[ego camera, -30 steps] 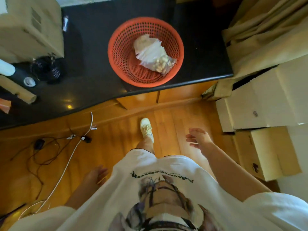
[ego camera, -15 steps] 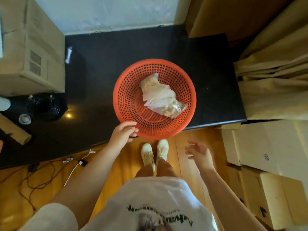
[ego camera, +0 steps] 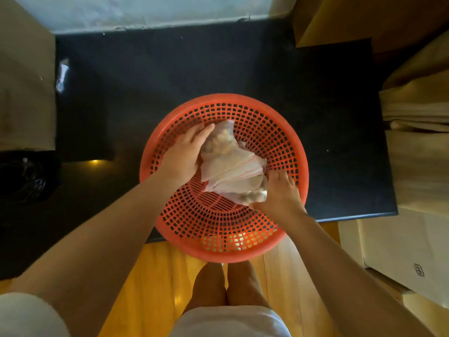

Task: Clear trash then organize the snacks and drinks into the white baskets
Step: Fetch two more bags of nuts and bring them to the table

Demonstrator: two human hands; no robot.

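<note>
A round orange mesh basket [ego camera: 218,234] sits at the front edge of a black countertop [ego camera: 170,76], its rim overhanging the floor. Inside lie clear plastic bags of small brownish snacks [ego camera: 230,164]. My left hand [ego camera: 184,154] is inside the basket, fingers wrapped around the upper-left bag. My right hand [ego camera: 279,193] grips the lower-right end of the bags. No white basket is in view.
Cardboard boxes stand at the left [ego camera: 24,81] and right [ego camera: 413,203]. A beige curtain [ego camera: 418,98] hangs at the right. A coil of black cable [ego camera: 24,176] lies on the counter at the left. The wooden floor [ego camera: 155,276] shows below, with my legs.
I have stepped up close to the counter. Both hands rose from near the basket's rim into the basket and took hold of the snack bags, which have shifted.
</note>
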